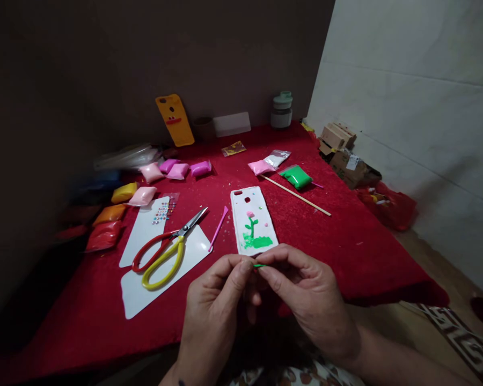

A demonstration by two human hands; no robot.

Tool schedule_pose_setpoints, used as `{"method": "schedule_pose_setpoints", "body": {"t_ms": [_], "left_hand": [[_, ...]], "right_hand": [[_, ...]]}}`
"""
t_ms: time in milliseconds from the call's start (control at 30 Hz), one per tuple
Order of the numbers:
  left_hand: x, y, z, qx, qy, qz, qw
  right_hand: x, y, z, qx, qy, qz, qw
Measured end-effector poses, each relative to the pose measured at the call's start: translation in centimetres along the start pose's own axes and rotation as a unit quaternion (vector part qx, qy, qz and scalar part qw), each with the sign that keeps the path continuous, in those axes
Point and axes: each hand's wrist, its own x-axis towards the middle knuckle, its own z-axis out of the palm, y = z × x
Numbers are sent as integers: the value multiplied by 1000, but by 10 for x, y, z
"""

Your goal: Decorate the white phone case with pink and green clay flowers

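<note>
Between the fingertips of my left hand (221, 292) and my right hand (306, 289) is a small piece of green modelling clay (259, 265). Both hands pinch it just in front of the near end of a white phone case (245, 214). The case lies flat and carries a pink flower with a green stem and leaves, plus a green clay patch at the bottom. To the left of the case are a pink plastic clay tool (218, 229) and scissors (173, 244) with one red and one yellow handle, blades apart, resting on white boards (187, 257).
Packets of green clay (297, 177) and pink clay (261, 167) lie behind a wooden stick (295, 194). Several coloured clay packets (111, 214) fill the left side. At the back stand a yellow phone case (175, 119) and a lidded jar (282, 110). Cardboard boxes (346, 155) are beyond the right edge.
</note>
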Motion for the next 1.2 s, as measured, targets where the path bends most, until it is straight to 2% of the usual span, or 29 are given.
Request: {"method": "schedule_pose_setpoints", "body": {"t_ms": [367,633,967,1200], "left_hand": [[2,-5,-6,-29,-16,-32,999],[2,-4,-6,10,-11,-7,1000],[4,-6,-6,8,-6,3,1000],[3,-8,-7,12,3,-6,1000]], "right_hand": [[1,-7,3,41,-22,28,999],[4,-3,1,41,-10,30,999],[7,-2,-3,121,-33,120,985],[5,-2,-3,136,-39,114,983]]}}
